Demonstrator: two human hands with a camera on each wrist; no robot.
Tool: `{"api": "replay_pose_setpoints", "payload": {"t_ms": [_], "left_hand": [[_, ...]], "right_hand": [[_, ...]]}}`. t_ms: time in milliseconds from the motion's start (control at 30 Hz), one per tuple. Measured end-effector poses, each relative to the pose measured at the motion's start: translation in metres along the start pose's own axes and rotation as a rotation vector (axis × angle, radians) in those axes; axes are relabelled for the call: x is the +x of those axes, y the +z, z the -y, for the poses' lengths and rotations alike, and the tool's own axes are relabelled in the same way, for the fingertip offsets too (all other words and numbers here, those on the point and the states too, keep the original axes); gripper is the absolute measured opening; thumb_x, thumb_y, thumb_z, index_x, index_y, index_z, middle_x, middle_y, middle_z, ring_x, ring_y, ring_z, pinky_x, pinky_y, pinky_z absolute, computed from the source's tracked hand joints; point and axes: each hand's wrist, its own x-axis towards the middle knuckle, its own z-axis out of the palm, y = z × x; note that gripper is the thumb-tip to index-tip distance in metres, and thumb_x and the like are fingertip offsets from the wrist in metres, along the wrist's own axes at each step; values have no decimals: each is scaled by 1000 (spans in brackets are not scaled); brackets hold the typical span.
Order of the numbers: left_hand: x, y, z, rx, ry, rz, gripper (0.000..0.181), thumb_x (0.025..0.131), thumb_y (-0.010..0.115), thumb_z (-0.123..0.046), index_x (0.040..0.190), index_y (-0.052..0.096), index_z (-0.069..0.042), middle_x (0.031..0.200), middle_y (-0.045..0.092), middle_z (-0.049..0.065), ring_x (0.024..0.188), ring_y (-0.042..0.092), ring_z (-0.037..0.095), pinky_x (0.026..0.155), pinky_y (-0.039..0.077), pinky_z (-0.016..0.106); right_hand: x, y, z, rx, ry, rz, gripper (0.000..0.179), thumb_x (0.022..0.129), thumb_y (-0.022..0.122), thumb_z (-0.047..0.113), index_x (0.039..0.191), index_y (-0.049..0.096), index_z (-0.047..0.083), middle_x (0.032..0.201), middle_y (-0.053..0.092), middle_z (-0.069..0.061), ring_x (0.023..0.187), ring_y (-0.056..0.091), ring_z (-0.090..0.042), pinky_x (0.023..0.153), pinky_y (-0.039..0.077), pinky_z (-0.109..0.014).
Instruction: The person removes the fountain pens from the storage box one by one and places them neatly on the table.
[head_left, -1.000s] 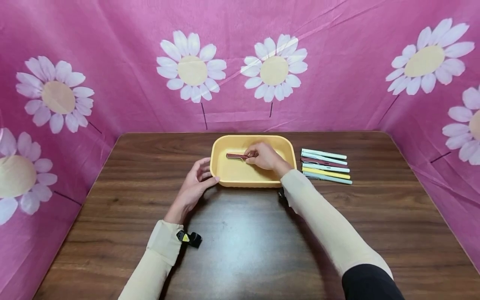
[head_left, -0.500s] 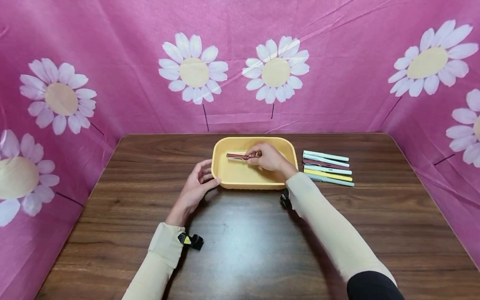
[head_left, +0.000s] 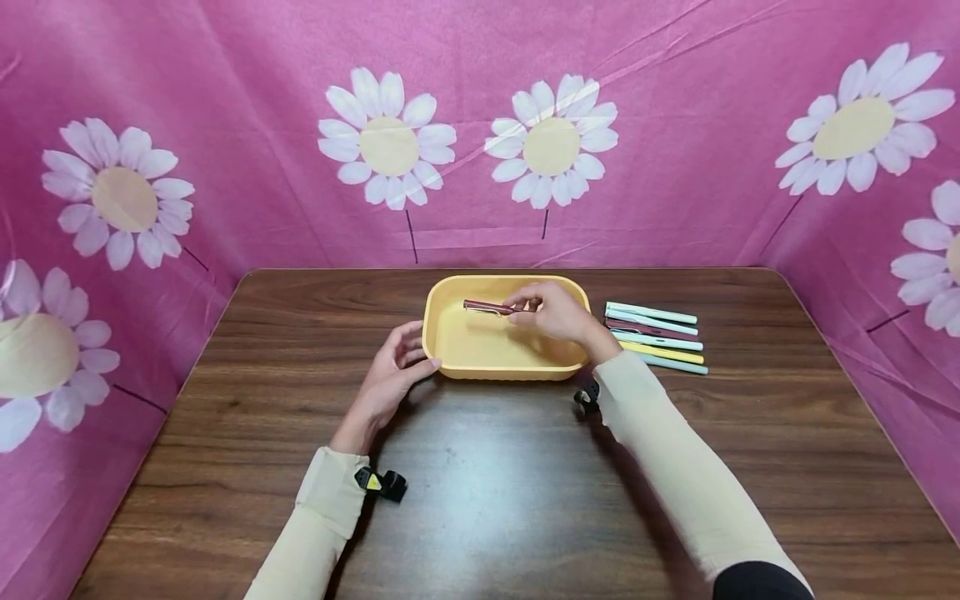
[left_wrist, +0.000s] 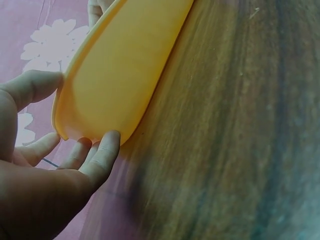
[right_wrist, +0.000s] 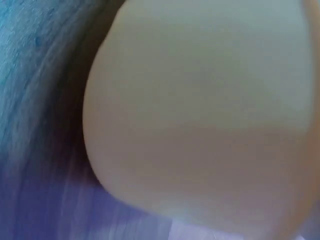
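In the head view my right hand point(head_left: 551, 310) pinches a dark red pen point(head_left: 486, 307) by its right part, above the floor of a yellow tray point(head_left: 480, 346). The pen's clip end points left; its other end is hidden by the fingers. My left hand point(head_left: 390, 367) rests against the outside of the tray's left end, thumb at the front corner. From the left wrist, the fingertips point(left_wrist: 111, 139) touch the tray's outer wall point(left_wrist: 115, 75), slightly bent and spread. Close up and blurred, the tray's pale wall point(right_wrist: 200, 110) fills most of the right wrist view.
To the right of the tray several pens point(head_left: 660, 319) lie side by side, in pale mint, light blue, dark red, yellow and teal. The right forearm overlaps their left ends. A pink cloth with daisies point(head_left: 388, 145) hangs behind the brown wooden table point(head_left: 465, 500).
My right hand has drawn to the right and seems a little higher, with the dark red pen moving along in its fingers. The left hand has kept its place at the tray.
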Motion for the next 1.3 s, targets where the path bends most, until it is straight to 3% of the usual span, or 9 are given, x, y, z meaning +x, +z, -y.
{"api": "replay_pose_setpoints", "payload": {"t_ms": [367, 667, 1033, 1300], "left_hand": [[-1, 1, 0, -30, 9, -11, 70, 87, 66, 9, 150, 37, 0, 139, 48, 28, 127, 50, 39, 90, 51, 23], [-2, 2, -1, -39, 19, -17, 70, 86, 63, 11, 150, 37, 0, 140, 47, 28, 126, 49, 39, 89, 51, 22], [-3, 4, 2, -56, 18, -20, 68, 87, 63, 11, 149, 38, 0, 139, 47, 28, 125, 50, 39, 88, 53, 23], [-2, 4, 1, -56, 41, -36, 66, 87, 62, 13, 148, 39, 2, 138, 47, 29, 124, 50, 39, 87, 52, 22]], "right_hand": [[-24, -25, 4, -62, -14, -86, 19, 87, 78, 4, 106, 78, 2, 84, 69, -6, 78, 58, -21, 65, 42, -29], [-38, -40, 7, -77, 10, -86, 19, 88, 77, 5, 107, 78, 4, 86, 67, -7, 79, 55, -22, 65, 42, -30], [-57, -46, -6, -45, 41, -116, 18, 89, 76, 6, 107, 76, 1, 87, 66, -7, 74, 51, -21, 63, 40, -26], [-68, -53, -15, -65, 20, -140, 17, 87, 77, 3, 105, 76, 2, 83, 66, -6, 74, 54, -19, 62, 42, -28]]}}
